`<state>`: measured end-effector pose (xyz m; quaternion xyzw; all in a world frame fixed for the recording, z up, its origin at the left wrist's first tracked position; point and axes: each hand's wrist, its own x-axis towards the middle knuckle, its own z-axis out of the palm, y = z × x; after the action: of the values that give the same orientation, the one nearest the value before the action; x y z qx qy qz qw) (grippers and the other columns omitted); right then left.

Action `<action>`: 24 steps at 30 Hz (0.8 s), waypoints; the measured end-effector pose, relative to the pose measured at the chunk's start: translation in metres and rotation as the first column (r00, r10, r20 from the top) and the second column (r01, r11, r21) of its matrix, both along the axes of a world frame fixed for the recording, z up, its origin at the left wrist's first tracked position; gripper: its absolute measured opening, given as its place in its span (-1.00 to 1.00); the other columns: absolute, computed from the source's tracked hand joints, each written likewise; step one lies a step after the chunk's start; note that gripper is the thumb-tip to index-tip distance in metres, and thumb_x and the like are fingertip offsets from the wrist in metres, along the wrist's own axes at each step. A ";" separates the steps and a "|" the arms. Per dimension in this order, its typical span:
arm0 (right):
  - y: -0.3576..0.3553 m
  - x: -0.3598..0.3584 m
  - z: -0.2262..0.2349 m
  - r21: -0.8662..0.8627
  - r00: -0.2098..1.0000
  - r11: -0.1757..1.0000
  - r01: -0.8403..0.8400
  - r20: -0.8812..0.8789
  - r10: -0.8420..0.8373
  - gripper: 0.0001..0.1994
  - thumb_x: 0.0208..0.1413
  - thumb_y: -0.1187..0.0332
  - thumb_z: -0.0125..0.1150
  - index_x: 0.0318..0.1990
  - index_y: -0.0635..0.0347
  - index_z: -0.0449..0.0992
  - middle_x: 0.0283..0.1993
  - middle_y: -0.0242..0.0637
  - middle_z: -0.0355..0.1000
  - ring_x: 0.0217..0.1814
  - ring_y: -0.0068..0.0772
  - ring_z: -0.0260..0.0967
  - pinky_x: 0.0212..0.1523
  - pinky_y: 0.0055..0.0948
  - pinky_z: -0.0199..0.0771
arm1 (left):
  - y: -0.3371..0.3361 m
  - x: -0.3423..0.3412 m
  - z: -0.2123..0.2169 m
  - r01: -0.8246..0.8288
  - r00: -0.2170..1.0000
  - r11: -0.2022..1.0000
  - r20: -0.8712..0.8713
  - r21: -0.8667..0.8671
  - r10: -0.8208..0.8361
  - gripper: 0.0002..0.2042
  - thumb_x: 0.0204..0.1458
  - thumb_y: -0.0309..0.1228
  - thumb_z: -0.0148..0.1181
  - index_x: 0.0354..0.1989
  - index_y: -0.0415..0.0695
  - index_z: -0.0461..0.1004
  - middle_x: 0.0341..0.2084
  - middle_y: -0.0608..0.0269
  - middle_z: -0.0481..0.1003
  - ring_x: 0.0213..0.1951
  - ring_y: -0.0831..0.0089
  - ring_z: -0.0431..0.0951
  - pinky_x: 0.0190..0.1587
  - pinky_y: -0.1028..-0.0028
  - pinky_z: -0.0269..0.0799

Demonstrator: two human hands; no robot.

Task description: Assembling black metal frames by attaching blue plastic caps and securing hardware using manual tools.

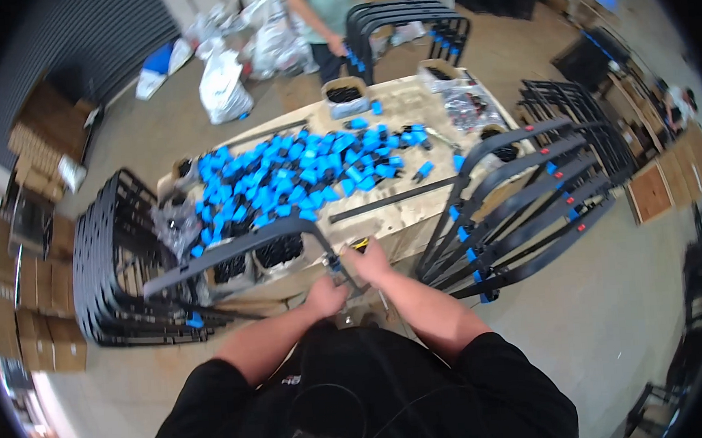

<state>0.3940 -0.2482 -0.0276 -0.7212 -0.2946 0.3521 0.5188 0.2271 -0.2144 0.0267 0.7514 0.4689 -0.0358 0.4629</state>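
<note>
A curved black metal frame (235, 247) stands in front of me, its long top bar running left and its near leg bending down between my hands. My left hand (326, 297) is closed low beside that leg, by a small bluish piece at its side; the fingers are partly hidden. On the leg's other side my right hand (370, 261) is closed round a small yellow-and-black hand tool (360, 243), whose kind I cannot make out. Beyond the frame, a large heap of blue-and-black plastic clips (299, 170) covers much of the wooden table (403, 207).
Black frames stand in rows at left (109, 252) and right (520, 199), the right ones fitted with blue clips. Boxes of black parts (278, 252) sit along the table edges. A loose black bar (390, 200) lies on it. Across the table a person (325, 17) stands by more frames.
</note>
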 end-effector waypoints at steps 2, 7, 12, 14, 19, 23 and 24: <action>0.000 0.007 -0.015 0.021 0.998 1.000 0.000 -0.067 0.001 -0.51 0.10 0.25 0.46 0.03 0.40 0.41 -0.07 -0.10 0.56 -0.08 -0.33 0.50 -0.04 -0.31 0.50 | -0.009 0.007 -0.022 0.026 0.997 0.987 -0.077 0.159 -0.014 -0.61 0.01 -0.18 0.13 -0.39 -0.38 0.58 -0.40 -0.27 0.60 -0.24 -0.15 0.65 -0.09 0.03 0.54; 0.005 0.000 0.011 -0.030 0.999 0.998 -0.046 -0.007 0.046 -0.55 0.10 0.20 0.46 -0.08 0.37 0.41 -0.22 -0.20 0.51 -0.22 -0.41 0.43 -0.18 -0.32 0.47 | 0.034 0.007 -0.018 -0.215 0.975 0.895 -0.034 -0.392 0.219 -0.67 0.03 -0.24 0.15 -0.41 -0.36 0.55 -0.46 -0.23 0.59 -0.36 -0.10 0.64 -0.21 0.04 0.53; -0.001 -0.001 0.020 -0.027 0.998 0.998 -0.056 0.042 0.057 -0.48 0.05 0.11 0.48 -0.12 0.40 0.40 -0.25 -0.02 0.56 -0.20 -0.17 0.54 -0.15 -0.21 0.50 | 0.005 0.002 0.016 -0.203 0.979 0.929 -0.032 -0.309 0.203 -0.75 0.02 -0.32 0.14 -0.34 -0.31 0.55 -0.50 -0.13 0.59 -0.40 0.07 0.65 -0.27 0.13 0.53; -0.002 -0.004 0.010 -0.006 0.998 0.999 -0.047 0.048 0.048 -0.49 0.06 0.12 0.48 -0.13 0.40 0.40 -0.25 -0.03 0.56 -0.23 -0.20 0.53 -0.17 -0.22 0.50 | -0.002 -0.002 0.004 -0.111 0.994 0.990 -0.019 -0.082 0.110 -0.72 0.01 -0.32 0.13 -0.29 -0.33 0.55 -0.48 -0.15 0.60 -0.37 0.03 0.66 -0.23 0.14 0.53; 0.000 -0.001 -0.005 0.062 0.998 0.997 -0.040 -0.045 0.043 -0.50 0.06 0.11 0.48 -0.14 0.37 0.40 -0.28 -0.11 0.55 -0.27 -0.29 0.50 -0.21 -0.26 0.49 | 0.003 -0.001 -0.012 -0.058 0.997 0.998 -0.049 -0.021 0.057 -0.66 -0.01 -0.29 0.14 -0.17 -0.34 0.52 -0.41 -0.19 0.60 -0.29 -0.04 0.65 -0.15 0.11 0.53; -0.017 0.007 -0.022 -0.106 0.972 0.966 -0.235 -0.054 0.231 -0.68 0.18 0.23 0.38 -0.11 0.25 0.43 -0.30 -0.33 0.49 -0.31 -0.58 0.39 -0.33 -0.46 0.41 | -0.003 0.000 -0.004 -0.012 0.987 0.998 -0.160 0.069 0.023 -0.53 0.06 -0.16 0.13 -0.14 -0.46 0.49 -0.20 -0.34 0.58 -0.07 -0.13 0.62 0.04 0.11 0.52; -0.031 0.005 -0.034 -0.104 0.971 0.966 -0.237 -0.048 0.233 -0.68 0.18 0.23 0.38 -0.11 0.25 0.43 -0.30 -0.33 0.49 -0.31 -0.58 0.39 -0.33 -0.46 0.41 | -0.008 0.000 -0.004 -0.014 0.988 0.997 -0.155 0.071 0.025 -0.53 0.06 -0.16 0.13 -0.14 -0.46 0.49 -0.20 -0.34 0.58 -0.07 -0.13 0.62 0.04 0.11 0.52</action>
<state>0.3993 -0.2794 -0.0616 -0.7022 -0.3491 0.4394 0.4382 0.2272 -0.2224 0.0229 0.7573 0.5122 -0.0733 0.3985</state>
